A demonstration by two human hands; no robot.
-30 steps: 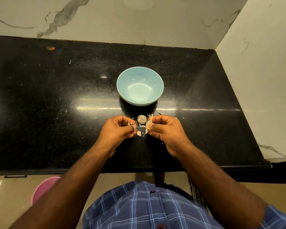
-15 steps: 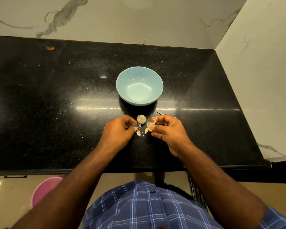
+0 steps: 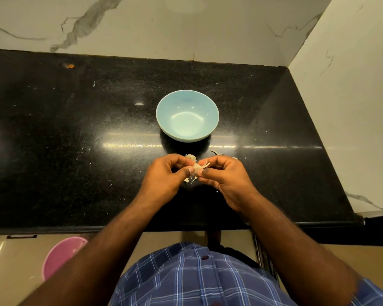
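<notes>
Both hands are on one garlic clove (image 3: 197,167), held just above the counter (image 3: 75,151) on the near side of the blue bowl (image 3: 187,102).

- Left hand (image 3: 166,175): thumb and forefinger pinch the clove's left end, other fingers (image 3: 187,171) curled in.
- Right hand (image 3: 226,175): thumb and forefinger pinch the right end, where dry skin strands stick out.
- The clove is mostly hidden by fingertips. The skin looks partly off, but I can't confirm.

Also there: peel scraps (image 3: 189,179) on the counter under the hands, and another garlic piece (image 3: 191,157) just beyond them, short of the bowl.

Risks from here:
- The grip area is tiny. A hard tug on the skin could pop the clove out, and it would likely land on the counter or roll off the near edge toward the pink bucket (image 3: 60,255) on the floor.
- Thin skin tears instead of peeling, leaving bits stuck on the clove.
- Loose scraps sit close to the bowl, so a hand sweep or a careless drop could carry peel in with the clove.
- Too much thumb pressure would bruise or split the clove.
</notes>
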